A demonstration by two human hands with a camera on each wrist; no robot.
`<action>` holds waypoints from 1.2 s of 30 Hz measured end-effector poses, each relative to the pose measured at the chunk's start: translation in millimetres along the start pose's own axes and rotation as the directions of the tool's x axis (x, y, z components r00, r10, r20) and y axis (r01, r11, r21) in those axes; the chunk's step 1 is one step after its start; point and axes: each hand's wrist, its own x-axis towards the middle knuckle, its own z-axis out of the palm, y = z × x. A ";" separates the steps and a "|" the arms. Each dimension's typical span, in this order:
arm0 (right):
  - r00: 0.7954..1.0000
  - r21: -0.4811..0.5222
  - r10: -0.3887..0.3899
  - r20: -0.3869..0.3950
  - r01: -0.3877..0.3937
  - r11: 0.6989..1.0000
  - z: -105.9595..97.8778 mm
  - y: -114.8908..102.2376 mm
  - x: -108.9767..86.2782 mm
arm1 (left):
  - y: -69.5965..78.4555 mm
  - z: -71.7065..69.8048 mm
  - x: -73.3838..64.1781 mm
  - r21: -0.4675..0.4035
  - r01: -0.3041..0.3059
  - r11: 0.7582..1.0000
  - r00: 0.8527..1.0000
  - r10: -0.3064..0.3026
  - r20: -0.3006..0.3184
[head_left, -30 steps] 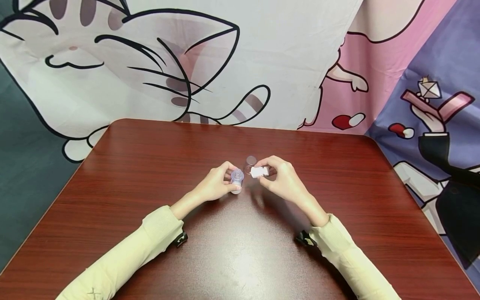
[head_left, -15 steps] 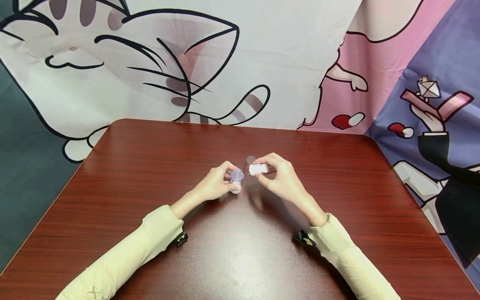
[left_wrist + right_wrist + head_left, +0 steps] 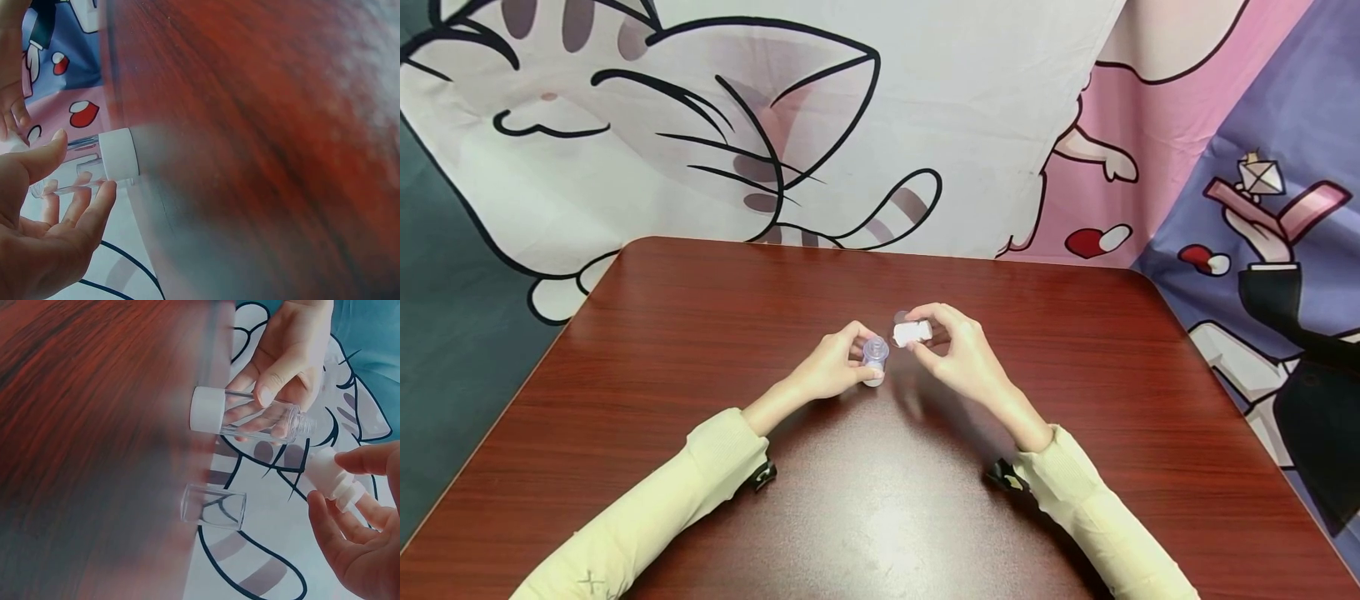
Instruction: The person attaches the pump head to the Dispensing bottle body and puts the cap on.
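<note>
My left hand [image 3: 829,367] holds a clear bottle [image 3: 875,357] upright on the table, thumb on one side and fingers round the other. White covers the bottle's base [image 3: 120,154], and its threaded neck [image 3: 306,425] is uncovered. A white pump head [image 3: 328,472] is pinched between the thumb and fingers of my right hand [image 3: 964,354]. It is held in the air, tilted, just right of the bottle and apart from its neck. Behind it a clear cap [image 3: 214,507] stands on the table, partly hidden by the pump head in the head view.
The brown wooden table [image 3: 737,287] runs out on all sides of the hands. A cloth backdrop [image 3: 970,100] with cartoon figures hangs behind its far edge. Dark wrist devices [image 3: 762,476] show beneath both pale sleeves [image 3: 647,508].
My right hand has shifted slightly away from me and to the left, bringing the pump head over the clear cap in the head view. The left hand and bottle stay put.
</note>
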 end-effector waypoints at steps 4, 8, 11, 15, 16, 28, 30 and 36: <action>1.000 0.009 0.018 -0.003 -0.018 1.000 0.5 -2.3 1.1 | -0.7 0.1 0.7 -0.010 0.002 1.000 1.000 -0.002 0.001; 1.000 0.024 0.022 -0.007 -0.022 0.999 2.2 -2.5 2.0 | -2.4 0.5 1.6 -0.015 0.003 1.000 1.000 -0.003 -0.001; 1.000 0.033 0.010 -0.013 -0.010 0.999 3.1 -3.8 2.4 | -3.1 0.5 1.8 -0.015 0.005 1.000 1.000 -0.005 -0.001; 1.000 0.034 -0.008 -0.017 0.009 0.999 3.9 -5.4 2.6 | -3.8 0.4 1.9 -0.010 0.008 1.000 1.000 -0.008 0.001; 1.000 0.035 -0.011 -0.016 0.012 0.999 4.1 -5.7 2.7 | -3.9 0.4 2.0 -0.009 0.008 1.000 1.000 -0.008 0.001; 1.000 0.042 -0.029 -0.001 0.029 0.999 9.6 -5.5 2.8 | -4.0 0.3 1.3 0.017 0.005 1.000 1.000 -0.005 0.008; 1.000 0.040 -0.026 0.000 0.026 0.999 10.7 -5.3 2.8 | -3.6 0.3 1.1 0.017 0.004 1.000 1.000 -0.004 0.007; 0.999 0.037 -0.036 0.005 0.036 0.999 13.6 -4.7 4.2 | -1.6 -0.5 -0.3 0.025 0.003 1.000 1.000 -0.003 -0.001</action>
